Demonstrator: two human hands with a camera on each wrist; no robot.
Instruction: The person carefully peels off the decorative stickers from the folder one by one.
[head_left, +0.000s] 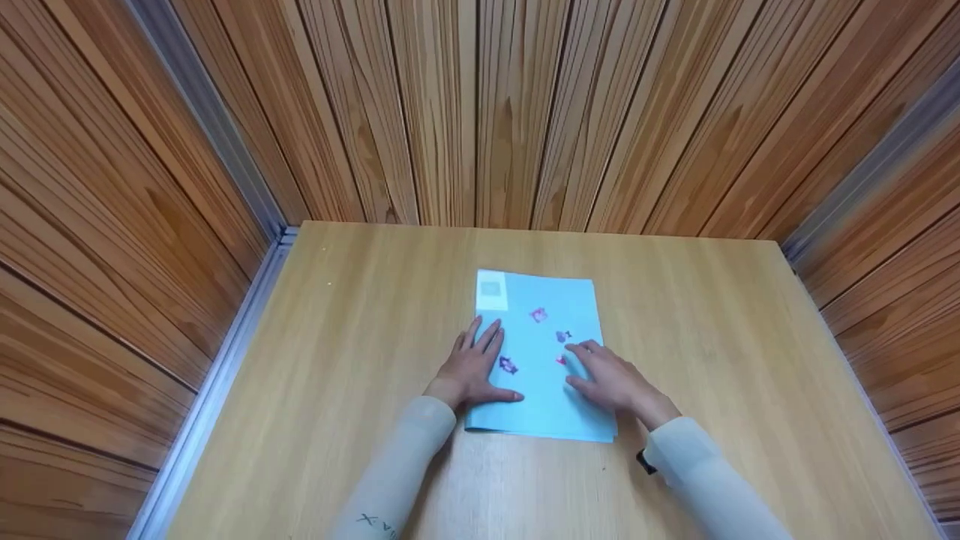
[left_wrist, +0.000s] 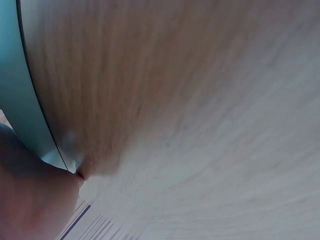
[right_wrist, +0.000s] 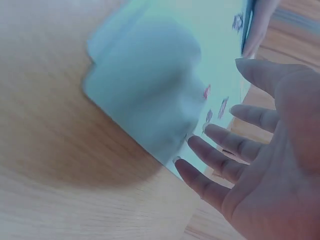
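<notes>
A light blue paper folder (head_left: 540, 416) lies on the wooden table, its bottom edges slightly offset. A white label (head_left: 492, 291) marks its top left corner. My left hand (head_left: 469, 371) rests on the folder's left side, fingers spread and thumb pointing right. Beside those fingers is a purple sticker (head_left: 508, 365). Over the right side is my right hand (head_left: 611, 379), its fingers extended and apart with nothing between them. Its fingertips come close to a small red-pink sticker (head_left: 561, 360) and a violet sticker (head_left: 563, 337). Higher up sits a pink sticker (head_left: 539, 315).
The wooden table (head_left: 337, 352) extends around the folder on all sides. Wood-patterned panels (head_left: 502, 112) stand behind and at both sides, with a metal rail (head_left: 217, 375) along the left edge. Beneath the right sleeve shows a black wrist device (head_left: 646, 463).
</notes>
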